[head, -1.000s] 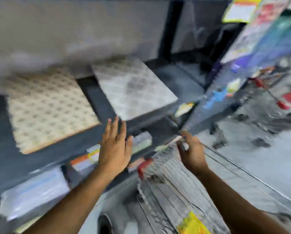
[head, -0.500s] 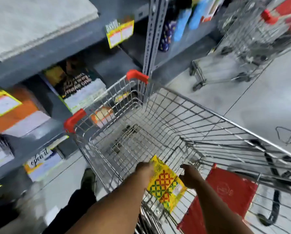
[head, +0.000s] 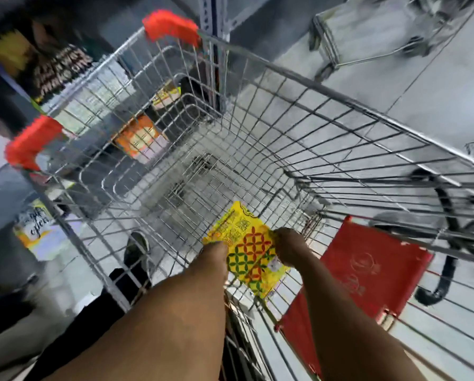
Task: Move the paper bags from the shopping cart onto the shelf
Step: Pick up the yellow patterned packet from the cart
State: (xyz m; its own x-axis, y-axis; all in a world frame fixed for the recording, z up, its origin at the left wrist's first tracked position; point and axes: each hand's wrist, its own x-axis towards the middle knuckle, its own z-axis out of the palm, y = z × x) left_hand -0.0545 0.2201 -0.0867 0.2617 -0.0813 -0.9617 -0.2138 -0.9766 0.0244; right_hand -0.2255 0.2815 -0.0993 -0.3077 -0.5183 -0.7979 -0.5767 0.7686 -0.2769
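A yellow paper bag (head: 248, 250) with red and green circle patterns lies low inside the wire shopping cart (head: 285, 86). Both my arms reach down into the basket. My left hand (head: 215, 250) touches the bag's left edge, its fingers hidden behind the wrist. My right hand (head: 289, 247) pinches the bag's right edge. The grey shelf (head: 4, 188) with stacked packs stands at the left, beyond the cart's red corner caps.
A red flap (head: 367, 270) hangs on the cart's near right side. A grey upright post (head: 211, 12) rises behind the cart. Another wire cart (head: 367, 37) stands at the top right on the pale floor. A dark shoe (head: 136, 248) shows under the basket.
A second ago my hands were up at the shelf and the cart rim. They dropped into the cart and closed in on the yellow bag; the view tilted down.
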